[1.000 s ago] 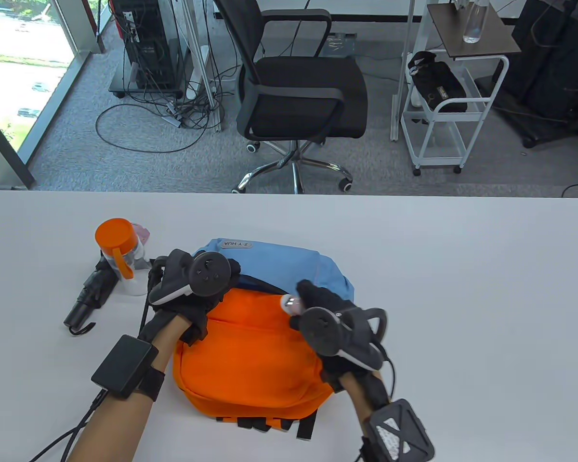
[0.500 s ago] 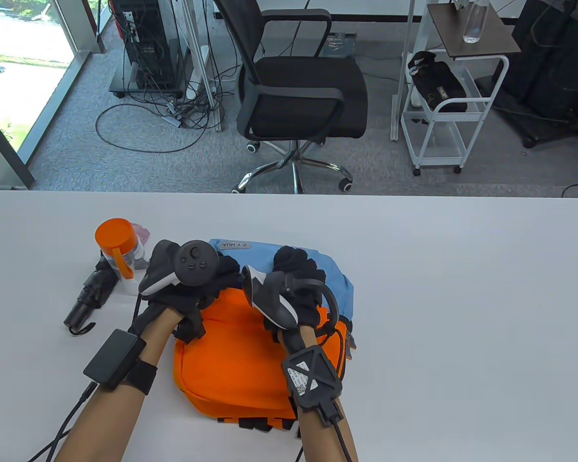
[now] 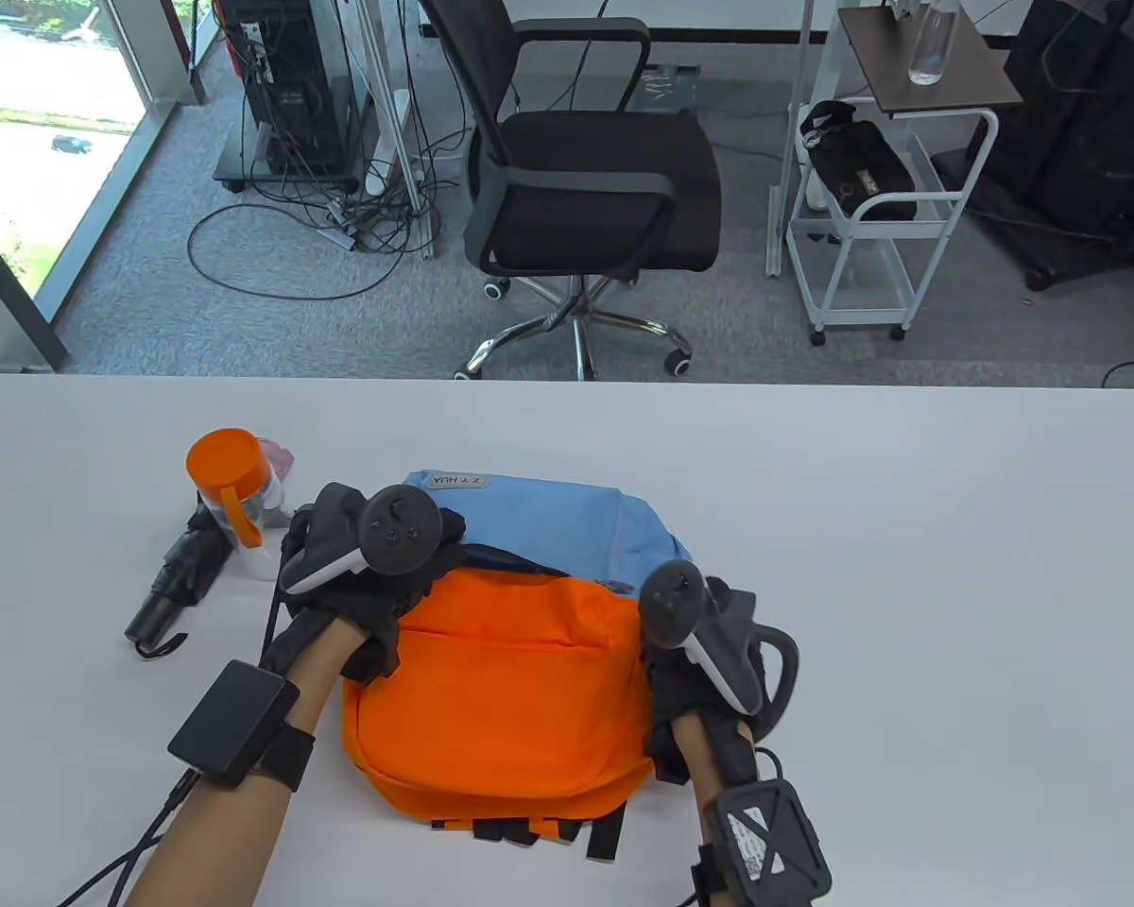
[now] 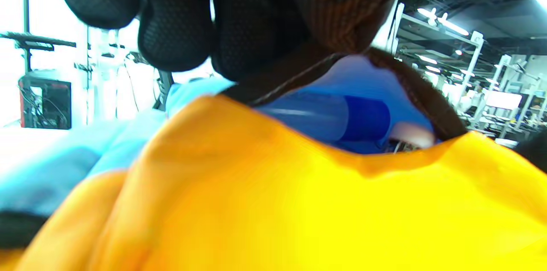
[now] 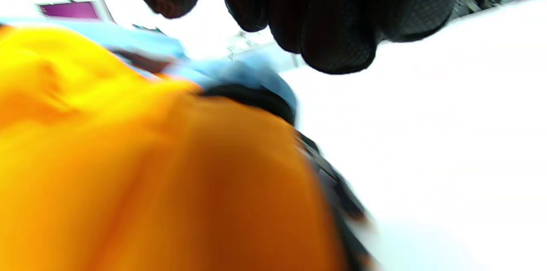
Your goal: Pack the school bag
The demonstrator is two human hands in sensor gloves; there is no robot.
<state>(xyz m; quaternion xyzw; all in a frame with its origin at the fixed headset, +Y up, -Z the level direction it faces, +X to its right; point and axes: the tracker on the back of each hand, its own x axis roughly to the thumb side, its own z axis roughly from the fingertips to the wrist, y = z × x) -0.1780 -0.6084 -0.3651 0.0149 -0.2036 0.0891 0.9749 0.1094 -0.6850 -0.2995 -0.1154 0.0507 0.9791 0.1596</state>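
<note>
Clearly the left hand is doing the holding: its fingers are curled over the dark rim of the bag's opening and pinch it upward, which keeps the mouth of the school bag gaping. That grip makes sense for packing, since the fabric would otherwise fall shut. Through the gap, the left wrist view shows a blue cylindrical item already lying inside against the blue lining.

At the bag's right edge sits the right hand, just beside the orange panel. Its fingers hang loosely bent in the wrist view and hold nothing, with bare white table beneath them, so it looks free to fetch the next item.

Outward from there, the bag lies flat near the person, orange front up, light blue part on the far side. To its left, near the left hand, stand an orange-lidded bottle and a folded black umbrella, apparently waiting to go in; they lie on the holding hand's side, so the free hand would likely have to cross over.
</note>
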